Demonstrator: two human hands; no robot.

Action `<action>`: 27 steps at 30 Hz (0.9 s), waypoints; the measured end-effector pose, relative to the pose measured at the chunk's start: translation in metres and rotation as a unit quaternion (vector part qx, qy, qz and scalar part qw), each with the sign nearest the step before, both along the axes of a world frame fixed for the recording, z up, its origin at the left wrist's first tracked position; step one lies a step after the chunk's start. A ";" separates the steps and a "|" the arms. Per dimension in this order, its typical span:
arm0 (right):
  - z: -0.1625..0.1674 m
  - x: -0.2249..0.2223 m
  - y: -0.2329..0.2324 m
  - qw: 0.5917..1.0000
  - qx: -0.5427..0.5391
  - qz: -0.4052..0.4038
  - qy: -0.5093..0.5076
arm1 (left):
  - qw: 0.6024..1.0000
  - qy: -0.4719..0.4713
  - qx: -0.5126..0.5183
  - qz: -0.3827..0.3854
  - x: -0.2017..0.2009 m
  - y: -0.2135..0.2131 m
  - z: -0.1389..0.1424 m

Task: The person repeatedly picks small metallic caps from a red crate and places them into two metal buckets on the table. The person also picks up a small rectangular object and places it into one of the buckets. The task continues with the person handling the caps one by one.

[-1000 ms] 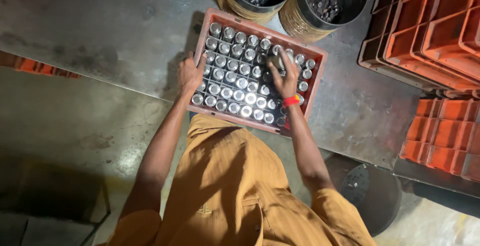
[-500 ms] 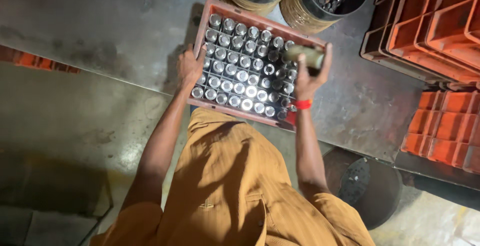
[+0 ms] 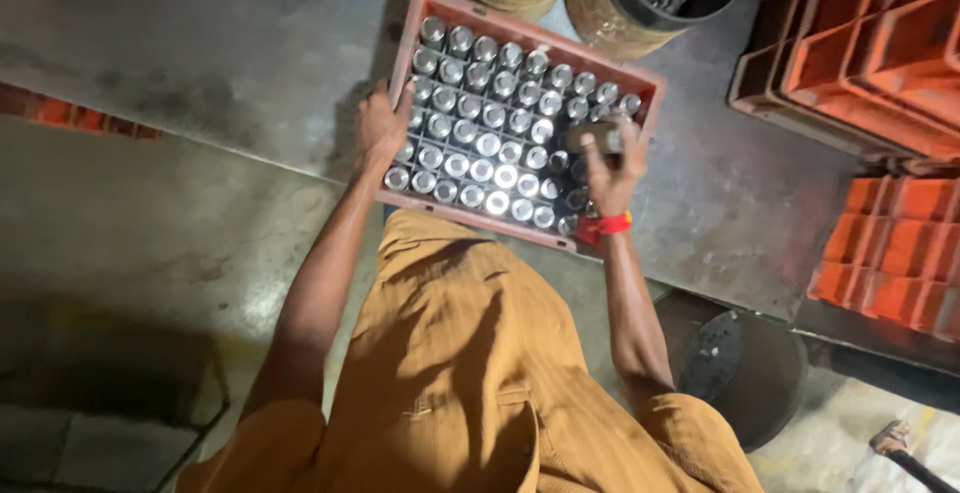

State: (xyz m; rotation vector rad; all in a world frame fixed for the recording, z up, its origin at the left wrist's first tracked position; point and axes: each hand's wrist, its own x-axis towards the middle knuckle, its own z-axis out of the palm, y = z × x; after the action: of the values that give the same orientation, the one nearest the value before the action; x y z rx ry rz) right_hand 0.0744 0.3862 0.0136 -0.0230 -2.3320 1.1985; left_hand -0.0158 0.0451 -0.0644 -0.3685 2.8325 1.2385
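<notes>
An orange crate (image 3: 432, 5) on the concrete floor holds several rows of capped bottles (image 3: 490, 113). My left hand (image 3: 382, 125) rests on the crate's left edge, fingers over the rim. My right hand (image 3: 612, 165), with a red band at the wrist, is closed around a dark bottle (image 3: 596, 137) held sideways just above the crate's right side. My mustard-coloured shirt fills the lower middle of the view.
Two yellow drums (image 3: 640, 13) with dark contents stand beyond the crate. Stacked orange crates (image 3: 860, 63) sit at the right, more below them (image 3: 890, 253). A dark round bin (image 3: 750, 373) is by my right elbow. A low step edge (image 3: 150, 138) runs at the left.
My right hand lifted a bottle out of the crate's right side, raised it toward the far rim, and has now brought it back lower over the crate. My left hand stayed on the crate's edge.
</notes>
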 end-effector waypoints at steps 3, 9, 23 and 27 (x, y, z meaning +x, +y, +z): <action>-0.005 0.012 -0.015 0.996 -0.051 -0.002 0.072 | 1.000 -0.001 -0.006 0.004 0.001 0.000 0.000; -0.007 0.023 -0.023 0.996 0.086 0.034 0.016 | 1.000 -0.006 -0.001 0.008 0.000 0.000 0.003; -0.011 0.036 -0.005 0.996 0.003 -0.021 0.082 | 1.000 -0.006 -0.005 0.002 0.000 0.000 0.001; -0.005 0.043 -0.015 1.000 0.017 -0.019 -0.002 | 1.000 -0.010 0.020 0.013 0.002 0.000 0.004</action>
State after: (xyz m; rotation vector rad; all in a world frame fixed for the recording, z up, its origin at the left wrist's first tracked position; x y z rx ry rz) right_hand 0.1177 0.3714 0.0081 -0.0573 -2.3448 1.1412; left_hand -0.0135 0.0453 -0.0608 -0.4143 2.7902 1.2862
